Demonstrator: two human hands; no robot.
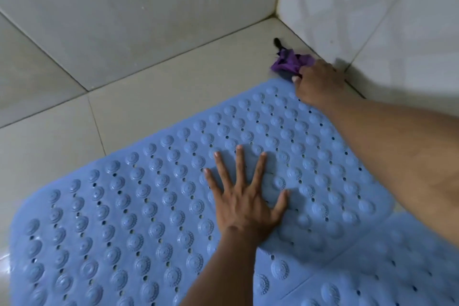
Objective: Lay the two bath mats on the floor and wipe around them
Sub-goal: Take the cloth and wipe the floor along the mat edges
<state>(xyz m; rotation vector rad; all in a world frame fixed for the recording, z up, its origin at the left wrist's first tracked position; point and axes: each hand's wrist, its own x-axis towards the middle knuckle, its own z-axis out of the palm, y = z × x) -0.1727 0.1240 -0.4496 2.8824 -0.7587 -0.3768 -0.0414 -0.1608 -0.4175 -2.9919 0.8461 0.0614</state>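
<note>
A blue rubber bath mat [124,206] with raised bumps and small holes lies flat on the pale tiled floor. A second blue mat [372,268] lies at the lower right, its edge against the first. My left hand [244,204] rests flat on the first mat with fingers spread. My right hand [316,81] reaches over the mat's far corner and grips a crumpled purple cloth [288,61] pressed on the floor near the wall corner.
Tiled walls [372,7] meet in a corner at the upper right, close to the cloth. A small dark clump [277,43] lies on the floor just beyond the cloth. Bare floor tiles [161,87] stretch along the mat's far and left sides.
</note>
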